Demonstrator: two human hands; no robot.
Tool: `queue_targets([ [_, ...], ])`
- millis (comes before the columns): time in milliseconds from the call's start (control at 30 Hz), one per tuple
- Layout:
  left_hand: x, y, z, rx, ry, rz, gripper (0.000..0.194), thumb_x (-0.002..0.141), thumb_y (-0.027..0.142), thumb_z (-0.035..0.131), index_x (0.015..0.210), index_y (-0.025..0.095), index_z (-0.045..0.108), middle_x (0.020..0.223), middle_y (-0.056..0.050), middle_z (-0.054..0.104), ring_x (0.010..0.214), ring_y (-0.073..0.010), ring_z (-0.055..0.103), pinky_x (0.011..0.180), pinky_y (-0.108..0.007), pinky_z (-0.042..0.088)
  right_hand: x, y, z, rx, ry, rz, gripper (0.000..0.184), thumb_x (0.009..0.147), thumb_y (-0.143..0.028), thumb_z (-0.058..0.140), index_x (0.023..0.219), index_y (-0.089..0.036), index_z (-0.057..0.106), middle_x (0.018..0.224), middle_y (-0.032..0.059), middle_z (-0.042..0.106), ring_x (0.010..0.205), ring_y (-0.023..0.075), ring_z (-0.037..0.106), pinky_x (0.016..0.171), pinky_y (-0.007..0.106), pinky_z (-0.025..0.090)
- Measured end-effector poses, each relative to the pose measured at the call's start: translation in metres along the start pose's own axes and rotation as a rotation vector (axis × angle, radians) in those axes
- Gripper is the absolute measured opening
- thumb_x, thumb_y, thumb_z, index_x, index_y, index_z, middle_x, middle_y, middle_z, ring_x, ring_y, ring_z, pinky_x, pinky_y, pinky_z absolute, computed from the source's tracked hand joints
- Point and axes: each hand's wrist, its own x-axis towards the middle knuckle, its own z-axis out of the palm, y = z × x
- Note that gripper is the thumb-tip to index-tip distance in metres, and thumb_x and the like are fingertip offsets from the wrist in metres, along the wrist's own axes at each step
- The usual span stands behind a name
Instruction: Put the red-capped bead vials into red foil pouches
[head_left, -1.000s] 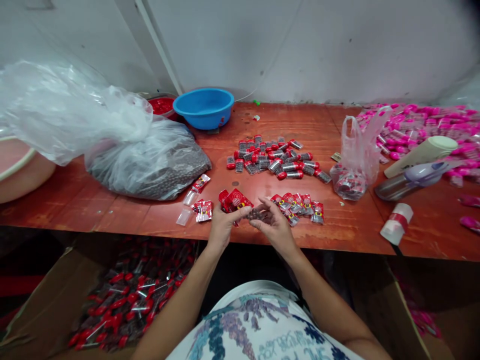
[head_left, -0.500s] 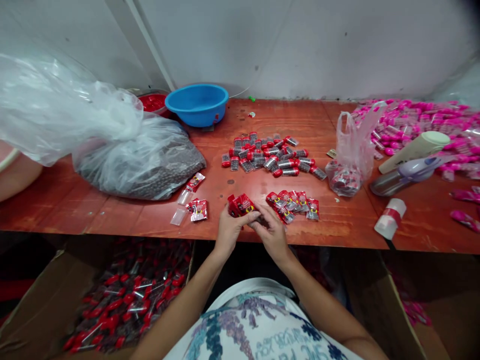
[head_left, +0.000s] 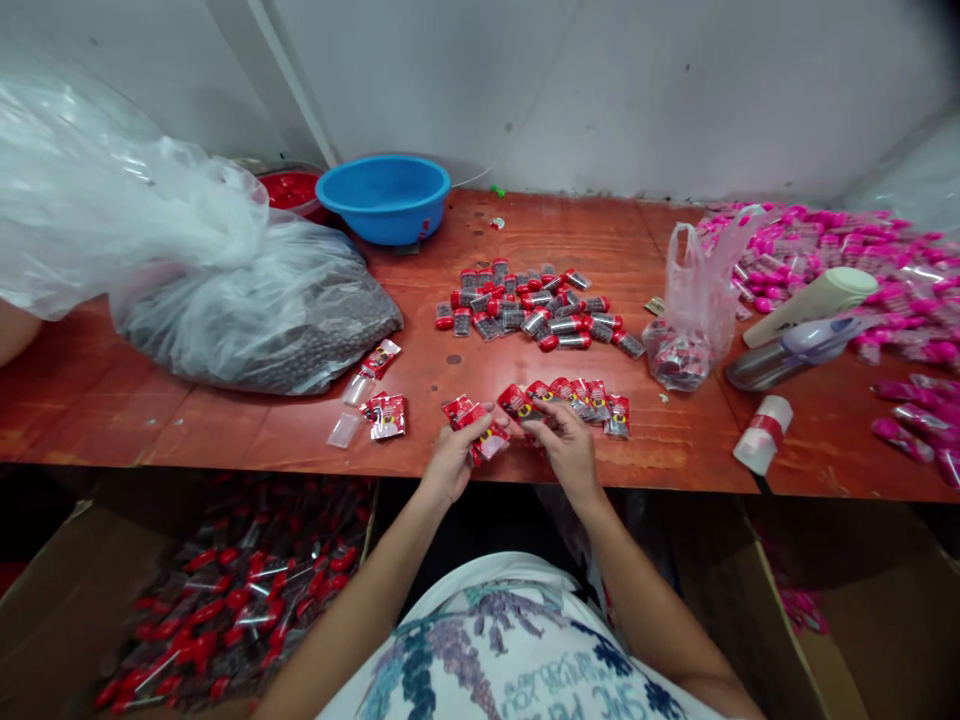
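Note:
Near the table's front edge my left hand (head_left: pixel 452 458) is closed around a few small red printed packets (head_left: pixel 486 440), fanned out at its fingertips. Beside it, my right hand (head_left: pixel 568 443) pinches a single red packet (head_left: pixel 517 402) with dark contents low in it. Just behind and right of that hand lies a group of similar filled packets (head_left: pixel 616 415). To the left rest more red packets (head_left: pixel 388 415) and small clear pieces (head_left: pixel 344 430). Farther back, a pile of small clear tubes with red caps and dark beads (head_left: pixel 566 326) is spread on the table.
A large clear bag of dark beads (head_left: pixel 277 310) sits at left, with a blue basin (head_left: pixel 384 200) behind. At right are a thin plastic bag (head_left: pixel 686 335), bottles (head_left: pixel 814 310), a white roll (head_left: pixel 763 435) and pink-capped items (head_left: pixel 840 250). Below stands a box of red-capped tubes (head_left: pixel 232 600).
My hands came together, then moved apart. The right hand, which held dark beads at its fingertips, now holds a red packet with dark contents. The left still holds packets.

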Motion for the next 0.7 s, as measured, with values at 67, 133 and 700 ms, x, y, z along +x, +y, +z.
queue_targets([
  [67, 0.003, 0.002, -0.005, -0.032, 0.050, -0.020, 0.037, 0.063, 0.018, 0.077, 0.098, 0.013, 0.066, 0.084, -0.012, 0.073, 0.073, -0.0243, 0.070, 0.064, -0.035, 0.057, 0.005, 0.004, -0.011, -0.165, 0.052, -0.018, 0.030, 0.079, -0.034, 0.064, 0.107, -0.023, 0.067, 0.100, 0.0056, 0.060, 0.081, 0.0187, 0.058, 0.081, 0.036, 0.048],
  [133, 0.006, 0.003, -0.009, -0.050, 0.074, -0.010, 0.040, 0.062, 0.016, 0.077, 0.100, 0.014, 0.065, 0.087, -0.012, 0.073, 0.074, -0.0241, 0.070, 0.065, -0.035, 0.057, 0.007, 0.002, -0.013, -0.290, 0.108, -0.049, 0.031, 0.079, -0.036, 0.064, 0.107, -0.024, 0.067, 0.109, 0.0080, 0.057, 0.092, 0.0220, 0.057, 0.086, 0.038, 0.046],
  [700, 0.029, 0.022, -0.022, -0.230, 0.268, 0.358, 0.037, 0.048, 0.011, 0.084, 0.077, 0.015, 0.062, 0.071, 0.001, 0.069, 0.063, -0.0121, 0.066, 0.066, -0.024, 0.053, 0.070, -0.037, 0.062, -0.387, -0.454, -0.309, 0.029, 0.093, -0.026, 0.044, 0.116, -0.028, 0.061, 0.088, -0.0001, 0.071, 0.079, 0.0162, 0.066, 0.071, 0.025, 0.048],
])
